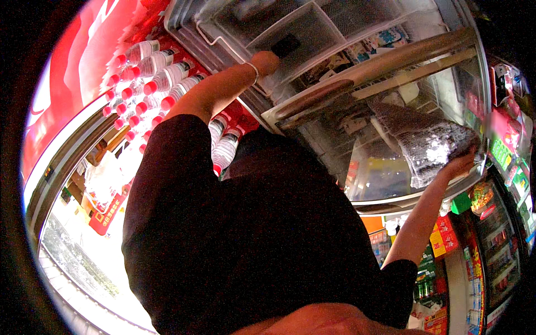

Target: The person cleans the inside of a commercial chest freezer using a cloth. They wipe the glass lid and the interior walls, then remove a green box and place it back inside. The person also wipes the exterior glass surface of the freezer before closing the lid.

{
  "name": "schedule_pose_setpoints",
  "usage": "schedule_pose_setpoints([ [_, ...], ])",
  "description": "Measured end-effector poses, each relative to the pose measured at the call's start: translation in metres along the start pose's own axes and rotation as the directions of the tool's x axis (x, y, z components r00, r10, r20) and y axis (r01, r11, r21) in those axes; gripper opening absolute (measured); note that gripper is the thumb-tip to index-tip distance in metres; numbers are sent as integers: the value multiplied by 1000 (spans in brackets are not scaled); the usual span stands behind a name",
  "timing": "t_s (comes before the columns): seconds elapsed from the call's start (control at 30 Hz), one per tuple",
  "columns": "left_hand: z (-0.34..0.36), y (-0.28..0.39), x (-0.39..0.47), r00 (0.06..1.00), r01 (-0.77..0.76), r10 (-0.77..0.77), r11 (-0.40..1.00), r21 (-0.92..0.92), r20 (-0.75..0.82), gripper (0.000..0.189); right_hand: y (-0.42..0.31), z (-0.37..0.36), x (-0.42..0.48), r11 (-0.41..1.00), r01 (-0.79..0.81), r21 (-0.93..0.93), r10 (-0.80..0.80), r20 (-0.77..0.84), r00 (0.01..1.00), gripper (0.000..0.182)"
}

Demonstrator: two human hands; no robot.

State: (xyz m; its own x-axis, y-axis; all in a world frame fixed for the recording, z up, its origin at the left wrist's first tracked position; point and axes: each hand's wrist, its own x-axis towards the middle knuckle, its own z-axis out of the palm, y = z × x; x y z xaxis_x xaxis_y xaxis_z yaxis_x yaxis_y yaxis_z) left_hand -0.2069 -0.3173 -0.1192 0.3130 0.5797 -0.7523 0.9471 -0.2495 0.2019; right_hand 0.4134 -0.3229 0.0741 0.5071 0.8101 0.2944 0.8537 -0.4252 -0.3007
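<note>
My left hand (266,63), with a pale band at its wrist, is over the upper left of a chest freezer (481,75). It is beside a bent white wire handle (209,39) and a white divider frame (289,21); its fingers are not clear. At the right rim of the freezer my right hand (460,163) holds a dark grey and whitish cloth (431,146). The cloth is spread over the transparent glass lid (381,176), crumpled near the hand. A long brown handle bar (398,54) crosses the freezer. Packets (385,37) lie inside.
Water bottles with red caps (167,79) are stacked at the left beside a red panel (83,54). Two more bottles (226,148) lie by my body. A white plastic bag (104,178) is at the lower left. Shelves with coloured packages (444,236) stand at the right.
</note>
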Motion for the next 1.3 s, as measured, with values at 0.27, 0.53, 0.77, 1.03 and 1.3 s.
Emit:
schedule_pose_setpoints([
  [0.27, -22, 10, -8, 999, -32, 27, 988, 150, 35, 21, 10, 2, 1, 997, 4, 73, -2, -19, 1000, 43],
  [0.53, 14, -5, 16, 999, 29, -29, 999, 14, 31, 21, -39, -12, -9, 990, -32, 138, 32, 3, 999, 46],
  [0.77, 6, -14, 35, 944, -182, 167, 983, -27, -283, 18, -31, -9, -4, 993, -54, 105, 53, 10, 999, 47],
  [1.03, -221, 176, -68, 525, -717, 16, 548, -432, -851, 17, 26, -1, 0, 986, 162, -31, -163, -35, 986, 45],
  [1.3, -211, 376, -66, 94, -852, 293, 519, 75, -952, 24, 14, -12, 0, 985, 133, 108, -134, 2, 991, 46],
])
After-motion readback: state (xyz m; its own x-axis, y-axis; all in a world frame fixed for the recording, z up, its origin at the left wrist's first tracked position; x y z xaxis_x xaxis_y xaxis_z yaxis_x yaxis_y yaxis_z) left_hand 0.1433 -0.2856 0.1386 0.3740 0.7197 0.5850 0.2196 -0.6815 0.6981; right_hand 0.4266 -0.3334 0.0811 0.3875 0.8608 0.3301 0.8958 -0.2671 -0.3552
